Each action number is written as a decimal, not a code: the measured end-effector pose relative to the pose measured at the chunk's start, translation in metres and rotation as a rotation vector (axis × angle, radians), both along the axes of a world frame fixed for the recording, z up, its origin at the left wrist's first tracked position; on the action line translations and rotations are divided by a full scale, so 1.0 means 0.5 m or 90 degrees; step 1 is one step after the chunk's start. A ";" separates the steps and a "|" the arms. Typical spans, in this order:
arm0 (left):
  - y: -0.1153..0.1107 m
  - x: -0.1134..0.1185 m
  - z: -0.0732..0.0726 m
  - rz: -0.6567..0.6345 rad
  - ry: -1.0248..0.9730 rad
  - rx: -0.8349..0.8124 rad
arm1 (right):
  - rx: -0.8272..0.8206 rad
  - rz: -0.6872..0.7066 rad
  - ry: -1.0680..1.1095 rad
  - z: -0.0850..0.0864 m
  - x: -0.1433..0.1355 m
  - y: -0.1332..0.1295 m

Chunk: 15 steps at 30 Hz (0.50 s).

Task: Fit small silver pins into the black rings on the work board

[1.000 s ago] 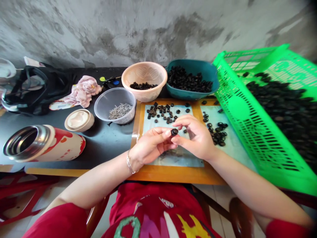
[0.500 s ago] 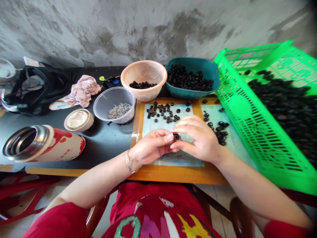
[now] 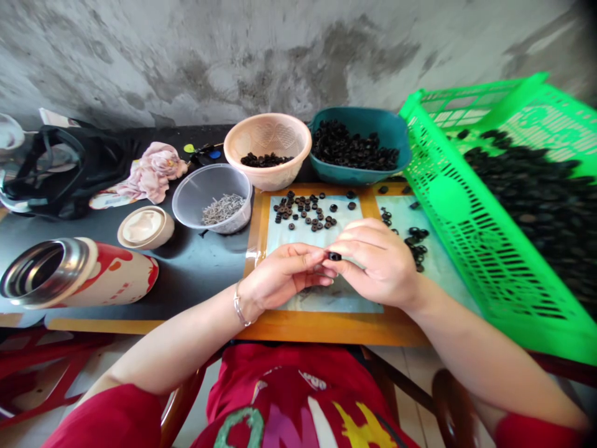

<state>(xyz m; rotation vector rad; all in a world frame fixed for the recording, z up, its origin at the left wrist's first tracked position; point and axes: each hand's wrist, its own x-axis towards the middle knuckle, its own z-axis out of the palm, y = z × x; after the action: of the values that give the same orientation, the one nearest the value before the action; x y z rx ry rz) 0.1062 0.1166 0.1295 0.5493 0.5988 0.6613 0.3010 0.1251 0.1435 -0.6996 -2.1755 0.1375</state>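
Observation:
Between the thumb and forefinger of my right hand (image 3: 380, 261) is a small black round piece (image 3: 334, 256). My left hand (image 3: 291, 274) is pinched right beside it, thumb against forefinger; what those fingertips hold, if anything, is too small to make out. Both hands are over a pale sheet (image 3: 280, 236) on the table. Behind them lie loose small black rings (image 3: 313, 218) with holes in their middles. More black pieces (image 3: 416, 239) lie to the right, partly hidden by my right hand.
A clear tub (image 3: 181, 199) holds silvery pins (image 3: 222, 210). Behind are a pink bowl (image 3: 233, 146) and a teal basin (image 3: 321, 165) with black parts. A green basket (image 3: 448, 199) of black pieces stands right. An open thermos (image 3: 116, 274), cup lid (image 3: 161, 233) and cloth (image 3: 156, 168) lie left.
The black piece, earlier between the fingertips of both hands, now sits in the right hand's pinch and shows more fully. The left fingertips have shifted slightly off it.

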 end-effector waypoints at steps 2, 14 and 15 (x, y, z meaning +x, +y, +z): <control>0.000 0.000 0.000 -0.002 0.002 0.004 | 0.001 0.005 -0.002 0.001 0.001 -0.001; 0.045 -0.026 0.009 0.178 0.192 0.172 | 0.002 -0.015 0.009 -0.001 0.005 0.006; 0.052 -0.029 0.007 0.210 0.242 0.210 | -0.001 -0.032 0.025 0.002 0.006 0.007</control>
<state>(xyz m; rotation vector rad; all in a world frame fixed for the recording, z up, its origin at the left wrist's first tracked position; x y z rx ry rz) 0.0916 0.1427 0.1331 0.9070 0.9580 0.9870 0.3042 0.1287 0.1443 -0.7455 -2.1189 0.1263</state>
